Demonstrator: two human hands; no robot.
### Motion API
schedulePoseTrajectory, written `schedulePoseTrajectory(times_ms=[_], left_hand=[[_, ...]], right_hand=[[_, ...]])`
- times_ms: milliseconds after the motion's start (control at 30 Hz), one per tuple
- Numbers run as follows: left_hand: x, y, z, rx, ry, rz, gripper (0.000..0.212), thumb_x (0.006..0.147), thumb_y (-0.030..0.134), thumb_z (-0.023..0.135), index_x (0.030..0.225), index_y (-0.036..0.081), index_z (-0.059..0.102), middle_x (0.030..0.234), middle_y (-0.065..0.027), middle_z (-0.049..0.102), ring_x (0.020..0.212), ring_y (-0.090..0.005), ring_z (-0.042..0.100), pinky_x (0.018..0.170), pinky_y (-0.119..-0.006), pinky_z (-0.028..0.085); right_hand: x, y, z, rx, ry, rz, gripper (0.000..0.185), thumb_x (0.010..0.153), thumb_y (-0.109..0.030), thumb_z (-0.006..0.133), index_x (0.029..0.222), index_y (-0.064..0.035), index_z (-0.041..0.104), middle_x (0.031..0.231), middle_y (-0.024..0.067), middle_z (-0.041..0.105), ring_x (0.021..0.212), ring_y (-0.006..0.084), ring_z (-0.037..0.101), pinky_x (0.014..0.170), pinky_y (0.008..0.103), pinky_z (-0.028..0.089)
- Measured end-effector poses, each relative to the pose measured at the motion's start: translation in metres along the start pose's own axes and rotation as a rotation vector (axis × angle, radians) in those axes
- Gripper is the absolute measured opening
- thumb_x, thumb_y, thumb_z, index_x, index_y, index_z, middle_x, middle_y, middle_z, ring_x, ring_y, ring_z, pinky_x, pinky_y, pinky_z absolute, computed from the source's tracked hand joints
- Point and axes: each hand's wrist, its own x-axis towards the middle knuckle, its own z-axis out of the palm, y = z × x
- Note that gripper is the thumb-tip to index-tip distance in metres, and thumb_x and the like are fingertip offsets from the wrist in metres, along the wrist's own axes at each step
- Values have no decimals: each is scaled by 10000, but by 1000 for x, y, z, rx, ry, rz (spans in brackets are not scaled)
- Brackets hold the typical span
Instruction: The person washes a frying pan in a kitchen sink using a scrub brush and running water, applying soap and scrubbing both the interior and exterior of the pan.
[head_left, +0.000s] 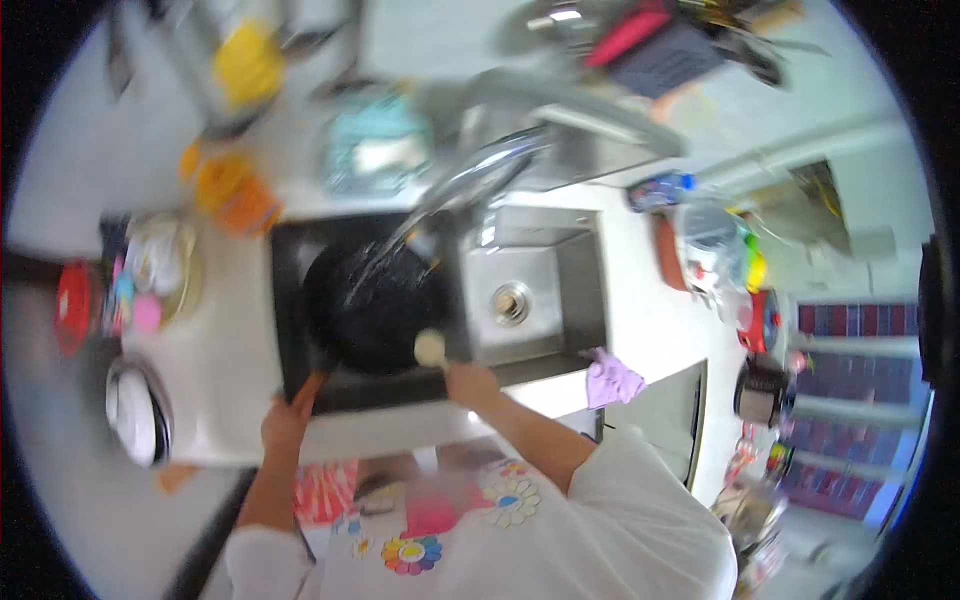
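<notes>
A black wok or deep pan lies in the dark left sink basin. My left hand grips its brown, wood-coloured handle at the basin's front left corner. From the curved chrome faucet, water runs down into the pan. Over the pan's right front rim, my right hand is closed on a small tool with a pale round head, perhaps a dish brush. Blur hides its bristles, and the fingers cover most of its handle.
To the right is a steel sink basin with a drain strainer. A purple cloth hangs over the counter's front edge. Orange bottles and a teal container stand behind the sink. A basket sits at the left.
</notes>
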Motion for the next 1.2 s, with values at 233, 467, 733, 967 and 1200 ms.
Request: schedulePoseTrajectory(times_ms=[233,467,733,967,1200], left_hand=[[-8,6,8,98,106,22,618,736,520,581,1051,14,419,884,-214,613,826,-373,597,726,-445,472],[3,-7,8,153,67,53,737,756,541,548,1171,-46,385,925,-238,603,849,-374,595,720,-421,488],[4,-6,14,149,109,21,656,731,520,576,1084,-16,441,916,-243,603,860,-375,591,740,-436,471],[4,-1,17,162,127,26,640,722,516,581,1055,-16,452,898,-240,607,847,-378,593,728,-441,473],[-3,8,17,126,120,-9,620,713,512,596,1028,-6,463,893,-230,609,852,-382,590,736,-447,472]], right_hand=[[-39,58,-113,572,335,467,205,868,-238,419,924,-58,502,750,191,611,712,394,589,662,485,461],[-78,139,-103,135,-106,470,228,827,-189,441,850,-41,613,934,167,619,864,315,607,703,431,495],[1,202,-276,2600,193,-73,247,899,-306,464,883,-73,546,820,53,589,776,182,575,680,319,492],[85,213,-397,3093,53,-279,237,877,-172,519,959,50,524,872,156,557,760,235,581,662,264,554],[130,236,-393,3080,377,64,240,875,-120,511,988,92,520,858,180,560,721,228,591,632,251,564]])
